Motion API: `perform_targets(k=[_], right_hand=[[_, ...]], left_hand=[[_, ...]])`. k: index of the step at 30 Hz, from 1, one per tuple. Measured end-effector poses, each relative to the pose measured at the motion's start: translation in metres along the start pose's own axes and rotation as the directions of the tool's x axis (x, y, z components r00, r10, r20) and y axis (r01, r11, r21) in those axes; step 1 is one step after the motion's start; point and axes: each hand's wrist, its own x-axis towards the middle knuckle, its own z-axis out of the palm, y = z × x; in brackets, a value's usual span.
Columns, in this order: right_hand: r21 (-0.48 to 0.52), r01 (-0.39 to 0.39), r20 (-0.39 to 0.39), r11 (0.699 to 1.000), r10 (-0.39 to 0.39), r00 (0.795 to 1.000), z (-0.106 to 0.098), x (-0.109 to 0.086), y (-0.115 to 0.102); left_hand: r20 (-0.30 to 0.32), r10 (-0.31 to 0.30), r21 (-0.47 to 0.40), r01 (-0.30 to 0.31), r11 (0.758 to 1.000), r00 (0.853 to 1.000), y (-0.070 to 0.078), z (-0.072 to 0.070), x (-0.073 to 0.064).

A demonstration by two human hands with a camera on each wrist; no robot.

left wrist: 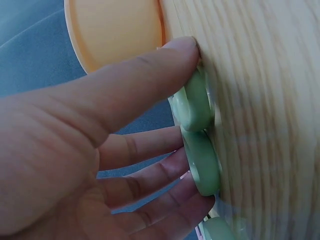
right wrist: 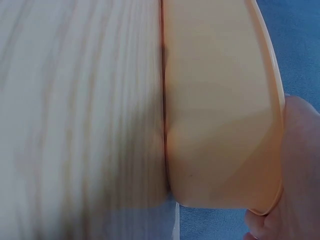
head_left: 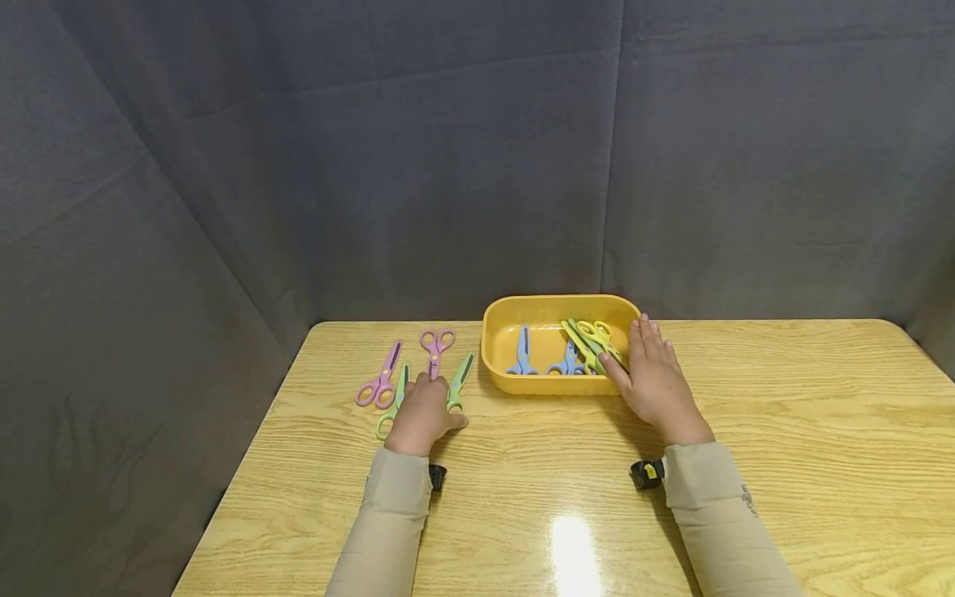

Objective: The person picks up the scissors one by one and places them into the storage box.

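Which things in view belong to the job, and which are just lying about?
Job, seemingly:
- yellow tub
- pink scissors and green scissors beside it
- blue scissors and yellow scissors inside it
- left hand, by the scissors outside
- right hand, at the tub's end

Just about:
- wooden table
- dark cloth behind

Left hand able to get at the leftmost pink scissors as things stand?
Likely yes: the left hand is close, and nothing seems to lie over the pink scissors, though green scissors lie between.

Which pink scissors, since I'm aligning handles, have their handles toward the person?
The leftmost pink scissors; the other pink pair has its handles toward the grey curtain.
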Motion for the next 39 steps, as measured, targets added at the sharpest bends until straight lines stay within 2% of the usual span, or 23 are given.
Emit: perform_targets(k=[10,22,39], right_hand=[[0.012,0.001,-0.013,1.0,-0.001,1.0,0.0003,-0.0002,0.0007],[0.017,0.0,-0.005,1.0,0.0,1.0,-0.0022,-0.0012,-0.001],[0.039,0.004,-0.016,0.999,-0.004,1.0,-0.0001,0.0006,0.0007]], left_hand=[[0.004,0.007,0.011,-0.007,1.0,1.0,0.0013,-0.001,0.0001],[0.021,-0.033,-0.001,0.033,0.999,0.999,0.0028,-0.003,-0.0012],[-0.03,-0.005,-0.007,0.005,1.0,1.0,-0.0014,0.0003,0.0002]])
